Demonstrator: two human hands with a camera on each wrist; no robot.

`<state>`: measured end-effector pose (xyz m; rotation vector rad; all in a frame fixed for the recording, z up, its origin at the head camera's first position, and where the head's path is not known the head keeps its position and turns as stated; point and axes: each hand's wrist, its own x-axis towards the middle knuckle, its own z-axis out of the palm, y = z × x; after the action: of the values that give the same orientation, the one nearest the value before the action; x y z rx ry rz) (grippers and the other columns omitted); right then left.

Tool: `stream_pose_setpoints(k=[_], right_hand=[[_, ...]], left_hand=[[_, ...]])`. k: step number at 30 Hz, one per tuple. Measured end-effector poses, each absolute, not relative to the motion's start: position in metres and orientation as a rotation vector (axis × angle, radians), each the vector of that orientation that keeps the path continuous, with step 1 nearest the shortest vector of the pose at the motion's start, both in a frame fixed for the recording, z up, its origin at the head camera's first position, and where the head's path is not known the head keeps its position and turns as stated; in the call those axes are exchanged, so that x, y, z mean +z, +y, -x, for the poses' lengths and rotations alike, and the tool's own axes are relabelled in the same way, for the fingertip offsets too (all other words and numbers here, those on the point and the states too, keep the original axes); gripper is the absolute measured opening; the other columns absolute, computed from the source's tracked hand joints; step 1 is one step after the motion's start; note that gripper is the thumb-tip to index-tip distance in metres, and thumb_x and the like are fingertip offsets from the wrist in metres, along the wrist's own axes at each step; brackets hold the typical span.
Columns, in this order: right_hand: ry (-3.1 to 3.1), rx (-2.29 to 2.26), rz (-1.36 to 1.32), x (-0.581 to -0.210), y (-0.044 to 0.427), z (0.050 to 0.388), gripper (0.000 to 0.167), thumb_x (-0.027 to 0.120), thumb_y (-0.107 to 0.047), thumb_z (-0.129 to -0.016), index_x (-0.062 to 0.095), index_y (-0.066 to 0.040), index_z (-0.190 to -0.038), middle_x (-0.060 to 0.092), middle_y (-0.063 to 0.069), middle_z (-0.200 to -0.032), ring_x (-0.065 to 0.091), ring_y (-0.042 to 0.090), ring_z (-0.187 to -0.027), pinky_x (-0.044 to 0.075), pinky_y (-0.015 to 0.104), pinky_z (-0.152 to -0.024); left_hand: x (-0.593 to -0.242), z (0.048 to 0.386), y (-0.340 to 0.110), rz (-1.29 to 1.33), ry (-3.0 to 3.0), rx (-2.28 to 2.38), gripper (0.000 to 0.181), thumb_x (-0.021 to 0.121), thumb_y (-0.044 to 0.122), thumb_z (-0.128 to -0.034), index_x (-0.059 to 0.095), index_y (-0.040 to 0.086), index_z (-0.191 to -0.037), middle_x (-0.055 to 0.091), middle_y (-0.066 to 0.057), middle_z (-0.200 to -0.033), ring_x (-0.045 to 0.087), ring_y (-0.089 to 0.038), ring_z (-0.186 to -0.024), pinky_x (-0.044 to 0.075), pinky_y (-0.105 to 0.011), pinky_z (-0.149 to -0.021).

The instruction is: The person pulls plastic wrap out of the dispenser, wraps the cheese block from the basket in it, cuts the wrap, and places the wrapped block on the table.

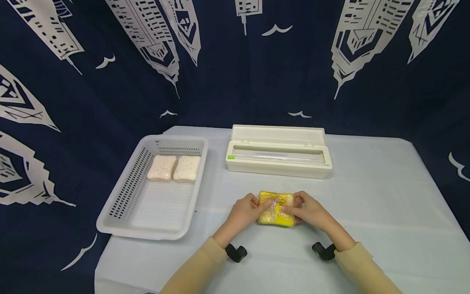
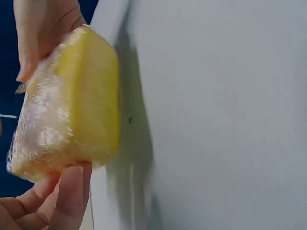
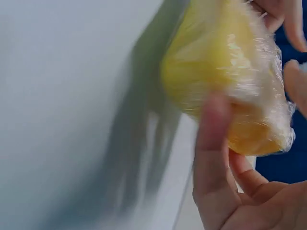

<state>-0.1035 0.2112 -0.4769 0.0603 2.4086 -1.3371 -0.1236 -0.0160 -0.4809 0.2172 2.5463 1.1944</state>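
We log left hand (image 1: 245, 210) and right hand (image 1: 311, 211) gripping a yellow block (image 1: 276, 219) endwise, fingers curled, likely keeping its film (image 2: 44, 112) snug.

A yellow block (image 2: 98, 96) is wrapped in clear, shiny film (image 2: 41, 117), and the film is crinkled on the left side. The block is held at its bottom end by the left hand (image 2: 57, 203). Its top end is touched by the right hand (image 2: 48, 26). A long grey shadow (image 2: 130, 91) is cast on the white desk (image 2: 220, 115), and a tiny dark speck (image 2: 130, 120) can be seen in it. At the left edge, dark blue cloth (image 2: 10, 184) is partly hidden by the hands and the block.
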Motion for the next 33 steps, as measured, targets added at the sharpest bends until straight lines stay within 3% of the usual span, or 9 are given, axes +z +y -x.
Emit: stream_pose_setpoints(k=[3, 6, 10, 14, 19, 24, 27, 33], right_hand=[[2.432, -1.375, -0.078, -0.47, 0.213, 0.1, 0.076, 0.069, -0.044, -0.09, 0.039, 0.008, -0.136, 0.053, 0.026, -0.123, 0.067, 0.017, -0.082, 0.058, 0.031, -0.073], [2.413, -1.454, -0.074, -0.466, 0.212, 0.095, 0.069, 0.068, -0.04, -0.092, 0.039, 0.007, -0.135, 0.049, 0.028, -0.13, 0.07, 0.022, -0.093, 0.059, 0.031, -0.078], [2.441, -1.488, -0.069, -0.466, 0.21, 0.087, 0.058, 0.072, -0.035, -0.09, 0.045, 0.003, -0.125, 0.05, 0.023, -0.128, 0.067, 0.029, -0.106, 0.057, 0.029, -0.078], [2.541, -1.448, -0.07, -0.473, 0.205, 0.077, 0.056, 0.081, -0.03, -0.082, 0.047, 0.0, -0.114, 0.053, 0.02, -0.123, 0.062, 0.039, -0.115, 0.056, 0.031, -0.081], [2.582, -1.436, -0.038, -0.487, 0.197, 0.065, 0.066, 0.087, -0.018, -0.074, 0.043, 0.004, -0.116, 0.045, 0.023, -0.121, 0.056, 0.041, -0.116, 0.057, 0.035, -0.088], [2.611, -1.426, -0.012, -0.496, 0.192, 0.058, 0.089, 0.089, -0.011, -0.07, 0.034, 0.007, -0.138, 0.035, 0.026, -0.126, 0.054, 0.039, -0.115, 0.055, 0.035, -0.09], [2.654, -1.375, 0.032, -0.498, 0.19, 0.056, 0.102, 0.089, -0.014, -0.07, 0.027, 0.005, -0.149, 0.031, 0.029, -0.135, 0.056, 0.042, -0.114, 0.056, 0.039, -0.089], [2.673, -1.252, 0.115, -0.497, 0.192, 0.057, 0.113, 0.091, -0.033, -0.068, 0.024, 0.005, -0.15, 0.034, 0.031, -0.144, 0.053, 0.045, -0.118, 0.055, 0.048, -0.09]], left_hand=[[-0.475, 0.125, -0.021, -0.21, 2.55, 1.277, 0.054, 0.053, 0.06, -0.094, 0.064, 0.007, -0.101, 0.071, -0.006, -0.093, 0.064, -0.016, -0.082, 0.051, -0.029, -0.067], [-0.471, 0.125, -0.025, -0.213, 2.542, 1.346, 0.055, 0.048, 0.06, -0.0961, 0.063, 0.009, -0.106, 0.072, -0.009, -0.101, 0.067, -0.022, -0.093, 0.053, -0.034, -0.074], [-0.472, 0.122, -0.029, -0.258, 2.51, 1.414, 0.045, 0.06, 0.05, -0.0944, 0.058, 0.007, -0.107, 0.069, -0.011, -0.103, 0.068, -0.024, -0.098, 0.056, -0.033, -0.077], [-0.479, 0.117, -0.031, -0.335, 2.475, 1.406, 0.043, 0.076, 0.037, -0.0861, 0.054, 0.008, -0.109, 0.067, -0.008, -0.107, 0.068, -0.023, -0.102, 0.056, -0.029, -0.082], [-0.489, 0.107, -0.031, -0.436, 2.478, 1.329, 0.052, 0.086, 0.024, -0.0767, 0.051, 0.008, -0.112, 0.064, -0.008, -0.113, 0.065, -0.023, -0.105, 0.056, -0.029, -0.087], [-0.495, 0.099, -0.03, -0.498, 2.483, 1.23, 0.064, 0.089, 0.013, -0.0706, 0.047, 0.006, -0.117, 0.056, -0.006, -0.113, 0.059, -0.021, -0.107, 0.054, -0.025, -0.089], [-0.497, 0.097, -0.031, -0.509, 2.475, 1.216, 0.068, 0.09, 0.013, -0.0694, 0.043, 0.006, -0.119, 0.053, -0.004, -0.111, 0.057, -0.019, -0.106, 0.053, -0.025, -0.089], [-0.497, 0.097, -0.038, -0.451, 2.485, 1.255, 0.063, 0.086, 0.021, -0.0762, 0.042, 0.006, -0.119, 0.054, -0.006, -0.11, 0.055, -0.02, -0.103, 0.052, -0.03, -0.089]])
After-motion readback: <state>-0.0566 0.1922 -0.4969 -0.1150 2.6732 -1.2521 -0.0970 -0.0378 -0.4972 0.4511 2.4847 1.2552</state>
